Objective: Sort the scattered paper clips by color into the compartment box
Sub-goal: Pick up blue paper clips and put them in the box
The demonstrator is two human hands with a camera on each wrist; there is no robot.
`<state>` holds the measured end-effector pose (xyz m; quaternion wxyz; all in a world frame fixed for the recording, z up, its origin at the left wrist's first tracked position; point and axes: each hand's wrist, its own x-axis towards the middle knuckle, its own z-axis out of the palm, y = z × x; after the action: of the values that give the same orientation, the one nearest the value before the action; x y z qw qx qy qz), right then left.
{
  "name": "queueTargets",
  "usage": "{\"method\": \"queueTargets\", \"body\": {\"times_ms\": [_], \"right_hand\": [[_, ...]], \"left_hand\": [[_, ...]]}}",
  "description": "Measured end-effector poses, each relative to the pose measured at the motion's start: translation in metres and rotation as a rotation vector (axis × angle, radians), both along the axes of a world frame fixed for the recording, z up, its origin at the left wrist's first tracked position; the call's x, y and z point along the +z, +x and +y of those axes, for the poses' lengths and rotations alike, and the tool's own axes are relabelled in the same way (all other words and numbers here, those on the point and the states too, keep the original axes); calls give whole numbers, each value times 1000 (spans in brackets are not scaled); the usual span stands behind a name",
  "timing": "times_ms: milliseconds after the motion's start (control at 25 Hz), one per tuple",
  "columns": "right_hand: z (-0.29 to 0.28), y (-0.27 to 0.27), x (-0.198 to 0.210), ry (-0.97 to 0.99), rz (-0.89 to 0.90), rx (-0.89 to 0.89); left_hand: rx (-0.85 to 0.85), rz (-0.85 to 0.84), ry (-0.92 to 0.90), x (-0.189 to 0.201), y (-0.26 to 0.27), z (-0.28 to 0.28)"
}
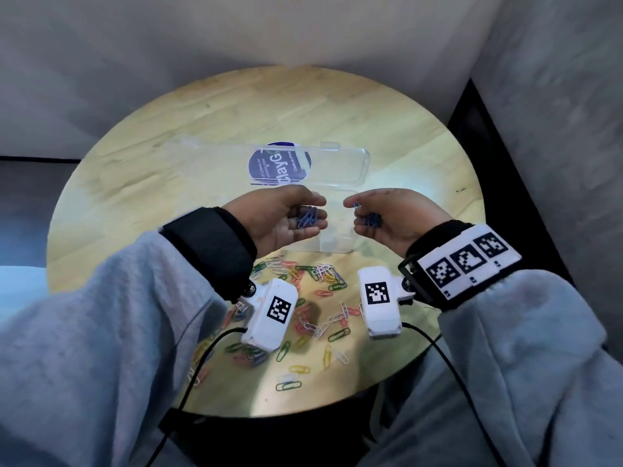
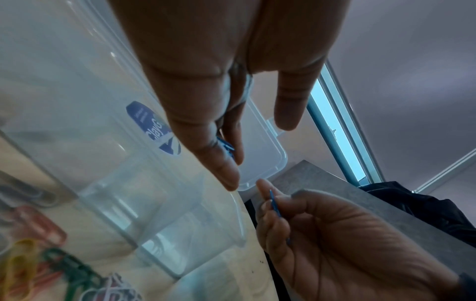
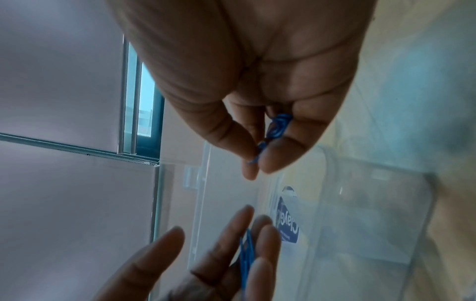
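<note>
Both hands hover over the clear compartment box, whose lid lies open behind it with a blue label. My left hand is palm up and a few blue paper clips lie loose on its relaxed fingers. The right wrist view shows these clips resting along the fingers. My right hand faces it a short way off. Its thumb and forefinger pinch one blue clip, and its curled fingers hold a small bunch of blue clips. Mixed-colour clips lie scattered on the table in front of the box.
The round wooden table stands in a grey-walled corner, with a black frame at its right. Two white wrist cameras hang under my wrists above the scattered clips, and their black cables trail off the table's near edge.
</note>
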<state>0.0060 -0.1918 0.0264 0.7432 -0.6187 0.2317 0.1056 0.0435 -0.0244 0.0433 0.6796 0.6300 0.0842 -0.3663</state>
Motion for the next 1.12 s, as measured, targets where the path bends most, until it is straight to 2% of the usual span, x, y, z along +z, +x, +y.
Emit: {"method": "queueTargets", "body": {"times_ms": [120, 280, 400, 520, 600, 640, 720, 800, 880, 960, 1120], "right_hand": [[0, 4, -1, 88, 11, -84], [2, 6, -5, 162, 0, -104], [1, 3, -7, 137, -12, -63], [-2, -2, 0, -15, -50, 21], [-7, -5, 7, -171, -87, 87], [-10, -8, 9, -241, -93, 120], [-11, -15, 10, -382, -76, 230], [-5, -23, 8, -603, -22, 453], [5, -34, 5, -820, 48, 685], [13, -41, 0, -928, 96, 808], [22, -46, -15, -1061, 131, 930]], "left_hand": [[12, -4, -5, -2, 5, -12], [30, -19, -31, -5, 9, -27], [25, -39, -25, -6, 6, -35], [-10, -141, 22, -3, 2, -33], [-135, -258, 132, 1, -2, -23], [-245, -342, 243, 3, -5, -17], [-556, -545, 580, 5, -16, -4], [-875, -670, 911, 1, -28, 1], [-1075, -686, 1082, -9, -42, 1], [-1146, -678, 1149, -21, -52, -2], [-1191, -707, 1181, -42, -66, -7]]}}
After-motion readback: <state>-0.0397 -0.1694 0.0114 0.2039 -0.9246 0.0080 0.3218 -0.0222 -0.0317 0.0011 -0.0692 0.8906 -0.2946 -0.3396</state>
